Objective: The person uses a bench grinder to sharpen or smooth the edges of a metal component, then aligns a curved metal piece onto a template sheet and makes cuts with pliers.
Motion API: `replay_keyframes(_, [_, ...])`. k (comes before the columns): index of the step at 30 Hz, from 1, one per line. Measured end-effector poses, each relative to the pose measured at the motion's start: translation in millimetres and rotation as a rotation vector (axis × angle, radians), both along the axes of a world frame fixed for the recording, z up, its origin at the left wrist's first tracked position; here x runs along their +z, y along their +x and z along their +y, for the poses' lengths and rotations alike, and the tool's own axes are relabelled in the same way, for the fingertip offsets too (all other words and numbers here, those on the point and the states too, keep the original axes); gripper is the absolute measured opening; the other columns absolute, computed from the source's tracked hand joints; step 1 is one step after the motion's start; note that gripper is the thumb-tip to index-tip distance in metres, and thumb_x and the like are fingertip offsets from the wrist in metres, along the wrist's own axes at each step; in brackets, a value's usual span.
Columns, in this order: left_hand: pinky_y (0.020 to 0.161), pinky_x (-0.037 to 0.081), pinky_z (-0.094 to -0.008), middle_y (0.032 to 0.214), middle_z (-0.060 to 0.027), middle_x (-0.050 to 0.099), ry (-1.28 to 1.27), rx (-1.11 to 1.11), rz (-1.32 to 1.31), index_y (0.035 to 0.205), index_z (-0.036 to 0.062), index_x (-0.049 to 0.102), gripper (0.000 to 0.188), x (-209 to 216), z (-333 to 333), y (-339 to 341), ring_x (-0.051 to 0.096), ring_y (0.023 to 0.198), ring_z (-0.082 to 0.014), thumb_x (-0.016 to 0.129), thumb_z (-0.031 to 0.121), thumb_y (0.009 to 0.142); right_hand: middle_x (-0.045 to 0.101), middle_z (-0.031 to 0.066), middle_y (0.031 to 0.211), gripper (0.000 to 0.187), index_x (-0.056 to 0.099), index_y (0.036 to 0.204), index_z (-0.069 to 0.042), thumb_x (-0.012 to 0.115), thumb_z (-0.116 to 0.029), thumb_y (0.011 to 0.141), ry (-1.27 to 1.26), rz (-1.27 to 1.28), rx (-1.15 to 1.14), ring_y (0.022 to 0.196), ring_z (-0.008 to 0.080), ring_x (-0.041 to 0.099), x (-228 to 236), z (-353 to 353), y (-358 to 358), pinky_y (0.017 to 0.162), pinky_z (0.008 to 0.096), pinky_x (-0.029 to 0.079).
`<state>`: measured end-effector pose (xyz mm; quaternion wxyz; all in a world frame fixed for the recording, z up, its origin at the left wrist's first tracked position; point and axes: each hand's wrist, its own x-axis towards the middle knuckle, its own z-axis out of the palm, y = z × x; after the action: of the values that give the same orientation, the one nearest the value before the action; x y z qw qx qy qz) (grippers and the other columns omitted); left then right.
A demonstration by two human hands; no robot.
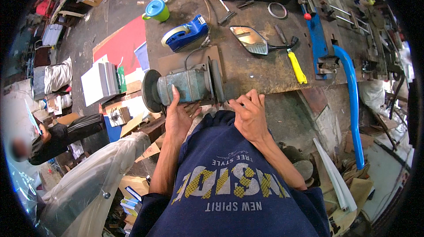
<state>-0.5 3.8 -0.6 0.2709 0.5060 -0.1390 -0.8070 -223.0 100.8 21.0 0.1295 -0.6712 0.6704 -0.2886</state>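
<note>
A worn blue-green bench grinder (pixel 183 86) lies at the near edge of the workbench, a dark wheel at each end. My left hand (pixel 177 120) rests against the near side of its body, thumb stretched up along the housing and fingers apart, partly hidden low by the body. Beside the right wheel (pixel 217 80), my right hand (pixel 251 115) is closed, with its fingertips pinched close to the wheel's near rim. Whatever sits between those fingertips is too small to make out.
Beyond the grinder are a blue tape dispenser (pixel 185 32), a green lidded cup (pixel 157 10), a mirror (pixel 249 40), a yellow-handled tool (pixel 297 66) and a hammer (pixel 223 7). A blue machine with a long curved lever (pixel 351 104) stands right. Someone in dark clothes (pixel 66 137) is at left.
</note>
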Motion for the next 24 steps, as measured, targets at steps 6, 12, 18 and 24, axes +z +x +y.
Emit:
replay_keyframes(6, [0.110,0.032,-0.0501,0.146,-0.0257,0.039,-0.012,0.021,-0.021,0.151,-0.0012,0.030,0.100,1,2,-2,0.040,0.133,-0.0388,0.057,0.072,0.089,0.057,0.0033,0.085,0.027,0.073,0.095,-0.006,0.069,-0.005,0.068,-0.006,0.001,0.004,0.094,0.0264,0.051,-4,-1,2,0.081,0.0411,0.035])
replay_keyframes(12, [0.107,0.034,-0.0482,0.141,-0.0213,0.046,0.009,0.021,-0.064,0.149,0.0019,0.036,0.093,5,1,-5,0.044,0.127,-0.0358,0.055,0.072,0.090,0.056,0.0045,0.084,0.027,0.072,0.095,-0.005,0.069,-0.006,0.069,0.005,0.010,0.027,0.094,0.0268,0.051,-7,-1,6,0.080,0.0413,0.035])
replay_keyframes(18, [0.112,0.033,-0.0456,0.137,-0.0208,0.050,0.009,0.033,-0.080,0.144,-0.0032,0.043,0.093,6,2,-6,0.048,0.126,-0.0320,0.053,0.072,0.091,0.057,0.0053,0.085,0.030,0.071,0.098,-0.005,0.069,-0.005,0.068,-0.019,-0.011,0.019,0.095,0.0272,0.051,-5,-3,9,0.081,0.0421,0.035])
replay_keyframes(24, [0.114,0.033,-0.0454,0.136,-0.0207,0.051,0.047,0.033,-0.077,0.143,-0.0064,0.042,0.096,5,2,-5,0.047,0.127,-0.0312,0.052,0.073,0.091,0.058,0.0051,0.087,0.033,0.070,0.099,-0.005,0.068,-0.003,0.066,0.013,-0.058,0.033,0.095,0.0270,0.052,-2,-2,11,0.082,0.0429,0.036])
